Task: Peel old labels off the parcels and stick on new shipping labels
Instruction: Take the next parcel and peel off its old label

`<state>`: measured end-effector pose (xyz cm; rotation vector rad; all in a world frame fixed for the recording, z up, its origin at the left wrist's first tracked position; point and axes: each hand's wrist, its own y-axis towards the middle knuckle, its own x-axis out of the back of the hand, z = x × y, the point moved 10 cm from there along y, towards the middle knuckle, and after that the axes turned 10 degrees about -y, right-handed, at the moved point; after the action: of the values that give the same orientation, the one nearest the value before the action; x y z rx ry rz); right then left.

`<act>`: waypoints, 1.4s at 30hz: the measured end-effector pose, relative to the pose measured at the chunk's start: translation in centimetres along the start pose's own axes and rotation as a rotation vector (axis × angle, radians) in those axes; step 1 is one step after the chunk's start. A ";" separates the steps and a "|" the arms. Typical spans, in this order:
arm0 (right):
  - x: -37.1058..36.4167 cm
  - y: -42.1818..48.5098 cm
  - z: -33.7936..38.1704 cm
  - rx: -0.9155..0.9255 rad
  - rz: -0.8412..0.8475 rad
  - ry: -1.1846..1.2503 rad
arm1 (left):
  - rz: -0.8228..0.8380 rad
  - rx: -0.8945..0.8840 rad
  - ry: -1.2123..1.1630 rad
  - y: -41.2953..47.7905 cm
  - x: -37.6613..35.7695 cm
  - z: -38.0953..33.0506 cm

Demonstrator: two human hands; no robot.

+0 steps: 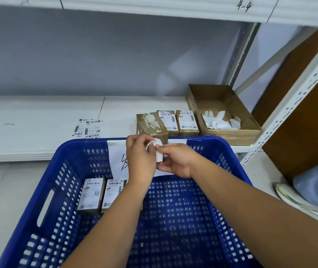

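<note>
Head view, taking in a white shelf (38, 117) across the back. Before it, a blue basket (44, 171), with two labelled parcels (91, 193) lying at its far left. At the shelf's right, an open cardboard box (250, 130) holding white scraps. Just left of that, a stripped parcel (150, 122) touching two relabelled parcels (188, 119). Further left, flat on the shelf, a sheet of new labels (87, 128). Above the basket's far rim, left grip (140, 157) and right grip (177, 159) both pinching a curled peeled label (159, 149).

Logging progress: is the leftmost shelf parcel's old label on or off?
Off. The leftmost parcel shows only torn white residue on top; the parcel beside it carries a whole label.
</note>
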<state>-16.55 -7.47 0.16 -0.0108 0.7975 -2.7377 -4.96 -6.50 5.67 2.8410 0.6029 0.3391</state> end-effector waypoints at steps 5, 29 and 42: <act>1.4 -1.6 1.8 0.059 -0.123 -0.061 | 0.141 -0.176 0.167 -1.0 -1.2 -4.0; 1.1 -9.7 3.2 0.115 0.200 0.097 | 0.379 -0.112 0.394 -4.3 0.7 -8.0; 5.7 -6.9 3.5 0.110 -0.113 0.240 | 0.464 0.242 -0.231 -3.8 -3.2 -4.9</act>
<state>-23.56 -5.31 6.33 0.3098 0.7249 -2.9239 -10.54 -3.66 8.76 3.1695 -0.0731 0.0025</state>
